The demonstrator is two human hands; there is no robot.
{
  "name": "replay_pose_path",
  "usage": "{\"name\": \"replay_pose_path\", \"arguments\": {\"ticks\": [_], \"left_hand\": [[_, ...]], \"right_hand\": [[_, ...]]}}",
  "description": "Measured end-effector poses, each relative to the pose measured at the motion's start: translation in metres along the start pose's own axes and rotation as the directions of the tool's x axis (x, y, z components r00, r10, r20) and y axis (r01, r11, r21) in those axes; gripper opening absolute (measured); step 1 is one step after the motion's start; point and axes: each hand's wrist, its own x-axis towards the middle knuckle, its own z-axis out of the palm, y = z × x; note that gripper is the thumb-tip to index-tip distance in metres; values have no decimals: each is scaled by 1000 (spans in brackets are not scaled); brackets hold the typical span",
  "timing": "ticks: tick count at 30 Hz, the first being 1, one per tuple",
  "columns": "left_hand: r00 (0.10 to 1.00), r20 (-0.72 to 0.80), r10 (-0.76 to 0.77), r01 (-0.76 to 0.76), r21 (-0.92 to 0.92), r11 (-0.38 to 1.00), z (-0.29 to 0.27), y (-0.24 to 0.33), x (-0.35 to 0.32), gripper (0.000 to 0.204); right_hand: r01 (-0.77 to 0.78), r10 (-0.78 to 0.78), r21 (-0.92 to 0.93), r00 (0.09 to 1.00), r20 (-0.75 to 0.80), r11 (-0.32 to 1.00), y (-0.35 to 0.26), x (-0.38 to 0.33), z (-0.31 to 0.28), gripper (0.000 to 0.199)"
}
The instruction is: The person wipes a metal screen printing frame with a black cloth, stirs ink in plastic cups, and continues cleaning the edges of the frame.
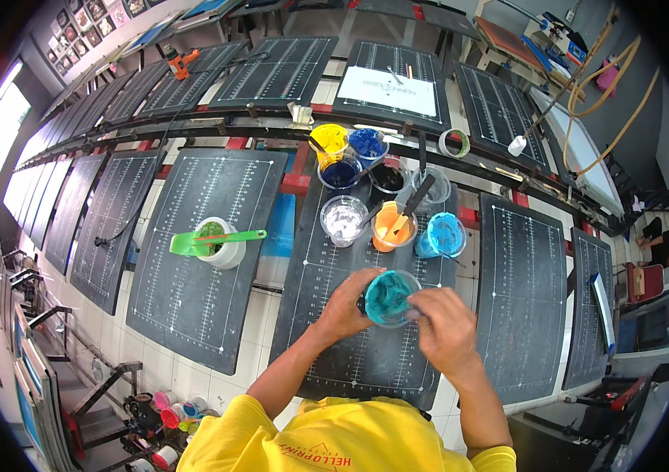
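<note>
My left hand (345,305) is wrapped around a clear plastic cup (394,319) of thick teal ink, tilted so its inside shows. At the cup's right rim, the fingers of my right hand (448,330) are pinched together; whatever they hold is hidden and slightly blurred. Just beyond stand cups of white ink (343,222), orange ink (389,236) and light blue ink (440,236). Dark sticks lean in several cups. Farther back are cups of yellow (330,140), blue (368,143), dark navy (340,174) and black ink (389,179).
On the board to the left, a green scraper (187,245) lies across a white tub (228,256) of green ink. A white sheet (382,93), tape roll (454,143) and orange heat gun (180,63) are farther back. A hose (626,79) hangs at right.
</note>
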Motion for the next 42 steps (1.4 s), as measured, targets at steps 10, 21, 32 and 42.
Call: {"name": "replay_pose_path", "arguments": {"ticks": [10,21,32,42], "left_hand": [[998,-30,57,-55,63,997,3,1,0,72],[997,-75,24,-20,53,998,5,1,-7,73],[997,-83,-11,13,31,999,2,4,-8,72],[997,-78,27,-23,47,999,-1,3,-10,73]], "right_hand": [[-77,79,30,993,-82,997,1,-7,-4,20],[-88,91,43,993,-73,995,-4,-15,1,17],[-46,51,86,996,-66,995,-10,-11,9,20],[14,-12,54,999,-32,998,-3,-3,-4,21]]}}
